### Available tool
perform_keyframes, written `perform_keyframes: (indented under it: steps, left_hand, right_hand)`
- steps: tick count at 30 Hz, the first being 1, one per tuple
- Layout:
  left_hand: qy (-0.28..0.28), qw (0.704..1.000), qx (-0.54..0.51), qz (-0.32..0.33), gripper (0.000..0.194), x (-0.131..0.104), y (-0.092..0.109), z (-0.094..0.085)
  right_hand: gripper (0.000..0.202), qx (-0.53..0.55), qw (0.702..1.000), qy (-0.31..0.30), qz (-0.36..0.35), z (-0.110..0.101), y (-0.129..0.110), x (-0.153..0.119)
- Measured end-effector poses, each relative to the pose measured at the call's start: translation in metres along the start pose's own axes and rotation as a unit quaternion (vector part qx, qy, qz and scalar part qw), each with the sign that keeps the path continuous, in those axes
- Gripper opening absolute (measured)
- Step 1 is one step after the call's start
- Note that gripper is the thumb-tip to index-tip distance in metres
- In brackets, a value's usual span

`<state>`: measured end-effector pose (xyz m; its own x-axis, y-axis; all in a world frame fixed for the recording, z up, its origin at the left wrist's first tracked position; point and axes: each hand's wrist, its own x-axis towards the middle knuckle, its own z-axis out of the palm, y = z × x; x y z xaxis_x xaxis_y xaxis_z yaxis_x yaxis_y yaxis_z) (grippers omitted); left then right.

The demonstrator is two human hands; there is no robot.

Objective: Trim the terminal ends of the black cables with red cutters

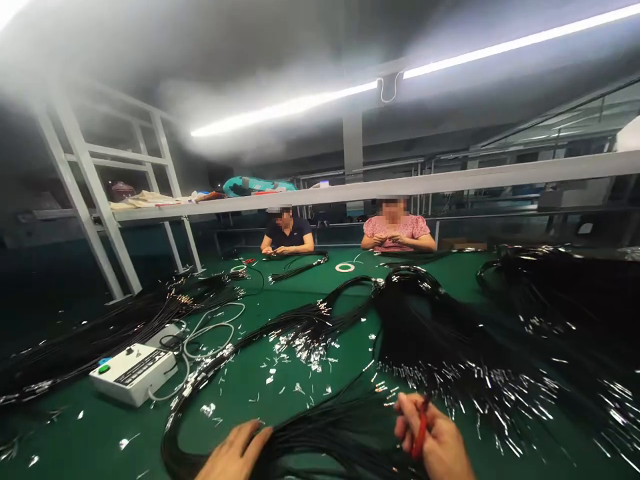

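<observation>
My left hand (235,450) lies at the bottom, its fingers stretched out against a bundle of thin black cables (320,430). The bundle runs from under that hand up to the right, where loose ends with pale tips fan out. My right hand (435,437) is closed around a small red-handled tool (420,433) that looks like cutters; its dark tip points up and its jaws are hard to make out. The bare-tipped cable ends (385,390) lie just beyond my right fingers.
A white control box (134,372) with a green button and grey cord stands left. Large black cable bundles (415,320) cover the right side. Foil scraps (310,350) litter the green table (280,407). Two people (287,233) sit opposite, below a white shelf (330,195).
</observation>
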<state>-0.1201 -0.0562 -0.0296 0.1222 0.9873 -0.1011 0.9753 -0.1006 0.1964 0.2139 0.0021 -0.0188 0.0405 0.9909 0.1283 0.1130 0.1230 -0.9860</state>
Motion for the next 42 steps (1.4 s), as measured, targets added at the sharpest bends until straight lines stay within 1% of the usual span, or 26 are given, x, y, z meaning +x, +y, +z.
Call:
perform_keyframes:
  steps: [2, 3, 4, 6, 7, 8, 10, 12, 13, 16, 19, 22, 25, 29, 31, 32, 34, 36, 37, 38, 39, 40, 42]
  left_hand:
    - [-0.035, 0.999, -0.028, 0.008, 0.089, 0.012, 0.041, -0.002]
    - [-0.037, 0.998, -0.043, 0.024, 0.092, 0.018, 0.060, -0.005]
    - [-0.033, 0.996, -0.057, 0.056, 0.090, 0.023, 0.078, -0.008]
    - [-0.048, 0.992, -0.065, 0.100, 0.089, 0.030, 0.106, -0.016]
    - [-0.078, 0.990, -0.059, 0.098, 0.094, 0.033, 0.116, -0.019]
    - [-0.080, 0.991, -0.056, 0.092, 0.100, 0.037, 0.123, -0.021]
    - [-0.062, 0.994, -0.061, 0.073, 0.106, 0.044, 0.129, -0.024]
    - [-0.031, 0.993, -0.082, 0.079, 0.100, 0.051, 0.127, -0.025]
    - [-0.025, 0.991, -0.095, 0.095, 0.095, 0.054, 0.126, -0.026]
    - [-0.045, 0.980, -0.107, 0.163, 0.085, 0.061, 0.129, -0.030]
    - [-0.055, 0.976, -0.059, 0.201, 0.076, 0.066, 0.143, -0.034]
    - [-0.052, 0.974, -0.019, 0.221, 0.052, 0.071, 0.160, -0.031]
    - [-0.059, 0.972, -0.023, 0.226, 0.035, 0.075, 0.169, -0.027]
    - [-0.073, 0.971, -0.079, 0.211, 0.015, 0.080, 0.169, -0.026]
    - [-0.090, 0.969, -0.122, 0.193, 0.013, 0.083, 0.167, -0.027]
    - [-0.109, 0.966, -0.145, 0.184, 0.016, 0.086, 0.167, -0.027]
    - [-0.172, 0.950, -0.197, 0.171, 0.021, 0.094, 0.168, -0.028]
    - [-0.248, 0.910, -0.292, 0.157, 0.022, 0.103, 0.172, -0.030]
    - [-0.274, 0.887, -0.341, 0.152, 0.020, 0.107, 0.174, -0.032]
    - [-0.286, 0.865, -0.384, 0.148, 0.018, 0.111, 0.177, -0.035]
    - [-0.286, 0.850, -0.418, 0.147, 0.017, 0.115, 0.180, -0.039]
    - [-0.275, 0.843, -0.438, 0.148, 0.016, 0.118, 0.182, -0.042]
    - [-0.236, 0.843, -0.458, 0.153, 0.015, 0.121, 0.184, -0.047]
  right_hand:
    - [0.032, 0.026, 0.999, 0.017, 0.021, -0.010, -0.002, 0.000]
    - [0.031, 0.036, 0.999, 0.026, 0.028, -0.015, -0.003, 0.000]
    - [0.030, 0.043, 0.998, 0.034, 0.031, -0.018, -0.004, 0.001]
    - [0.028, 0.045, 0.997, 0.047, 0.028, -0.022, -0.005, 0.002]
    - [0.028, 0.041, 0.998, 0.051, 0.025, -0.024, -0.005, 0.002]
    - [0.028, 0.035, 0.998, 0.056, 0.023, -0.025, -0.004, 0.003]
    - [0.028, 0.021, 0.997, 0.067, 0.020, -0.026, -0.004, 0.006]
    - [0.029, 0.009, 0.997, 0.078, 0.020, -0.028, -0.002, 0.008]
    - [0.030, 0.003, 0.996, 0.083, 0.021, -0.029, -0.001, 0.009]
    - [0.032, -0.014, 0.995, 0.091, 0.023, -0.032, 0.003, 0.011]
    - [0.033, -0.033, 0.995, 0.093, 0.021, -0.034, 0.007, 0.013]
    - [0.033, -0.050, 0.994, 0.099, 0.016, -0.035, 0.008, 0.015]
    - [0.033, -0.059, 0.993, 0.105, 0.013, -0.036, 0.010, 0.017]
    - [0.034, -0.054, 0.992, 0.113, 0.021, -0.038, 0.011, 0.017]
    - [0.034, -0.044, 0.992, 0.117, 0.027, -0.038, 0.012, 0.017]
    - [0.034, -0.038, 0.992, 0.121, 0.029, -0.038, 0.012, 0.017]
    - [0.034, -0.020, 0.991, 0.124, 0.037, -0.036, 0.014, 0.019]
    - [0.035, 0.011, 0.992, 0.117, 0.054, -0.033, 0.016, 0.021]
    - [0.036, 0.030, 0.991, 0.110, 0.066, -0.031, 0.017, 0.022]
    - [0.038, 0.049, 0.990, 0.104, 0.080, -0.029, 0.017, 0.022]
    - [0.040, 0.066, 0.988, 0.099, 0.096, -0.028, 0.016, 0.023]
    - [0.042, 0.081, 0.986, 0.094, 0.111, -0.027, 0.015, 0.024]
    - [0.045, 0.101, 0.982, 0.087, 0.137, -0.026, 0.010, 0.024]
